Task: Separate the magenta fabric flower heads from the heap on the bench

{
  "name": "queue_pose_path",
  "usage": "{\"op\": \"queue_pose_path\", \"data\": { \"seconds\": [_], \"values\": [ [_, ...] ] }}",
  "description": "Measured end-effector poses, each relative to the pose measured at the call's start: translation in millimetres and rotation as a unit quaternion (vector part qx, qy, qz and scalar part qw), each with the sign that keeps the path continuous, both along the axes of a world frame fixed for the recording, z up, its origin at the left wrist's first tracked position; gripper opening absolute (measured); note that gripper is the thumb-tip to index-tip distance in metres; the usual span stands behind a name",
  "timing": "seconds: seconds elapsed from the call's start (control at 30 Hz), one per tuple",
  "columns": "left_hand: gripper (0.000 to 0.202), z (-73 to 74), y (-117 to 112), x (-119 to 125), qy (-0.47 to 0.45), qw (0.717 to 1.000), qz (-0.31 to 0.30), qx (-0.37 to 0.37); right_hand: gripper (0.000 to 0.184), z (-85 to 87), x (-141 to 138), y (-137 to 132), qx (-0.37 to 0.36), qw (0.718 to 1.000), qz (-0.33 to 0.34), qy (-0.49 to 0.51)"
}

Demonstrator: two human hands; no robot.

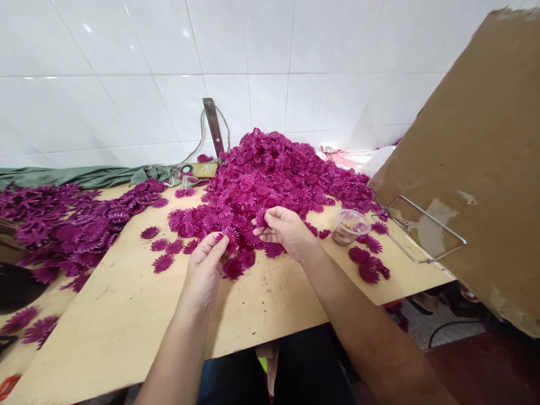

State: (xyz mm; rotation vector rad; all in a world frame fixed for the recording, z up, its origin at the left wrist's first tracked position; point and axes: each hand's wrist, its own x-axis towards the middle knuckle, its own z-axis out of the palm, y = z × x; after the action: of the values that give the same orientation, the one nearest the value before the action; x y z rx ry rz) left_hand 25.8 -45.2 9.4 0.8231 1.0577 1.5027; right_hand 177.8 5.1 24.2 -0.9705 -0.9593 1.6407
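My left hand (206, 263) is closed, thumb against fingers, on a magenta flower-shaped piece (229, 239) with a fringed edge. To its right, my right hand (283, 229) pinches another magenta flower piece (261, 217) between thumb and fingers. Both hands are raised over the near edge of a big heap of the same flower pieces (270, 174). Their fingertips are a short way apart. Whether the flower pieces are single or stacked in the fingers, I cannot tell.
A clear plastic tub (351, 226) with small bits inside stands right of my hands. Further right are a bent wire stand (426, 225) and a leaning brown board (472, 140). More magenta pieces (80, 230) cover the left side. A phone-like yellow object (205, 170) lies behind the wooden tabletop (139, 315).
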Motion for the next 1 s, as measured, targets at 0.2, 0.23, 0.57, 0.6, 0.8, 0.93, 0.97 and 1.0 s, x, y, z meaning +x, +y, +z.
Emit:
{"op": "queue_pose_path", "data": {
  "seconds": [0.2,0.23,0.57,0.6,0.8,0.93,0.97,1.0],
  "values": [
    [0.032,-2.8,1,1,0.056,0.998,0.005,-0.006,0.023,-4.7,-4,-10,-0.025,0.994,0.078,0.074],
    [0.032,-3.7,2,1,0.065,0.998,0.002,-0.008,0.027,-5.4,-4,-10,-0.031,0.993,0.081,0.085],
    [0.029,-13.1,17,-8,0.343,0.925,0.132,0.093,0.037,-8.5,-10,-9,-0.033,0.996,0.083,0.027],
    [0.026,-11.5,16,-7,0.361,0.917,0.131,0.11,0.036,-9.0,-10,-8,-0.032,0.996,0.078,0.02],
    [0.016,-5.2,13,8,0.349,0.929,0.03,0.122,0.038,-14.3,-15,-5,0.014,0.999,0.027,0.008],
    [0.018,-2.7,11,17,0.33,0.929,0.081,0.146,0.036,-19.0,-12,-5,0.087,0.993,-0.015,-0.083],
    [0.019,-1.8,10,18,0.34,0.923,0.08,0.163,0.036,-20.6,-11,-4,0.108,0.988,-0.031,-0.108],
    [0.019,-0.8,11,19,0.349,0.917,0.074,0.18,0.037,-22.3,-10,-3,0.121,0.984,-0.046,-0.125]
  ]
}}
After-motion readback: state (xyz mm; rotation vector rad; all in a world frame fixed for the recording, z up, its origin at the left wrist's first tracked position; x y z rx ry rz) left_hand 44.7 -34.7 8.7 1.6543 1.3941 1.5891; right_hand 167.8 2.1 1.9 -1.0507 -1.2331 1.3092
